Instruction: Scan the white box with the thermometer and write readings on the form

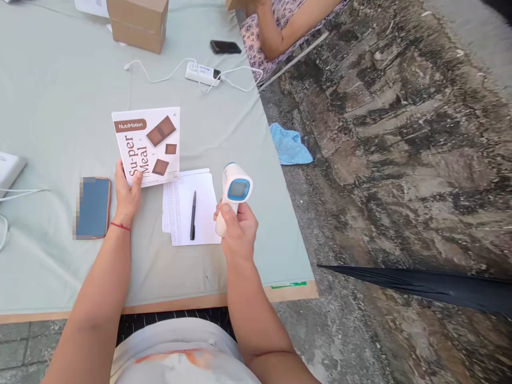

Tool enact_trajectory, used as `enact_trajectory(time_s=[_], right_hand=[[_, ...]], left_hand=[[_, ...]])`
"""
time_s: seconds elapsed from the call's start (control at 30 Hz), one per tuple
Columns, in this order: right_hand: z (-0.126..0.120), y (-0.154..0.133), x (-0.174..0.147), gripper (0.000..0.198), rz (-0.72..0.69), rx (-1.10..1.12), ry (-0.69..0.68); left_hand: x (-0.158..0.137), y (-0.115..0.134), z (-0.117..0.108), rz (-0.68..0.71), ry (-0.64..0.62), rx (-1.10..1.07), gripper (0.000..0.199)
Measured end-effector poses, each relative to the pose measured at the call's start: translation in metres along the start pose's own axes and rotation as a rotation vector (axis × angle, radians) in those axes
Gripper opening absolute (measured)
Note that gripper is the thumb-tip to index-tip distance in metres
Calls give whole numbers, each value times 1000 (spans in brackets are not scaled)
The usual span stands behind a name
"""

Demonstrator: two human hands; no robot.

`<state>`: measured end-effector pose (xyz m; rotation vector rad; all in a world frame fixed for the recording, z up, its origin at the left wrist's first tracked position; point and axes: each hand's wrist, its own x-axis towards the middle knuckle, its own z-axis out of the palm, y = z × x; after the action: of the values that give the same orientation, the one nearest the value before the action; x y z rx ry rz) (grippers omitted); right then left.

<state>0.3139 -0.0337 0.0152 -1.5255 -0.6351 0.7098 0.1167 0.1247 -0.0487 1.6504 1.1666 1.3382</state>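
My left hand [128,192] grips the lower left corner of a white box [160,154] printed with brown chocolate pieces and "Su-per Meal", the thumb on its front. Wrapped around the handle of a white infrared thermometer [236,176] is my right hand [240,224]; the blue-rimmed screen faces me and no reading can be made out. Between the hands, a black pen [193,213] lies on a stack of white papers [206,213], partly covered by the box. A phone [94,205] lies just left of my left wrist.
On the cloth-covered table [72,117] stand a cardboard box [138,24] and, near it, a white power bank [202,73] with cables and a dark phone [225,47]. A white device [8,170] sits at the left edge. Another person's arm [276,37] rests beyond the far right edge. A blue cloth [288,144] lies beside the table.
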Motion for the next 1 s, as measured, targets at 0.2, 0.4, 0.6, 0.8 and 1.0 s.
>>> enact_trajectory(time_s=[0.2, 0.4, 0.6, 0.8, 1.0], right_hand=[[-18, 31, 21, 56, -32, -222, 94], [-61, 81, 55, 59, 65, -766, 148], [-60, 83, 53, 41, -375, -996, 95], [-20, 73, 57, 37, -631, -976, -530], [-23, 62, 71, 21, -681, -998, -707]], left_hand=[[0, 0, -1, 6, -5, 4, 63], [-2, 0, 1, -16, -1, -11, 62], [-2, 0, 2, -25, 16, -18, 61], [-3, 0, 3, -29, -1, -34, 61], [-5, -4, 5, -55, 17, -37, 64]])
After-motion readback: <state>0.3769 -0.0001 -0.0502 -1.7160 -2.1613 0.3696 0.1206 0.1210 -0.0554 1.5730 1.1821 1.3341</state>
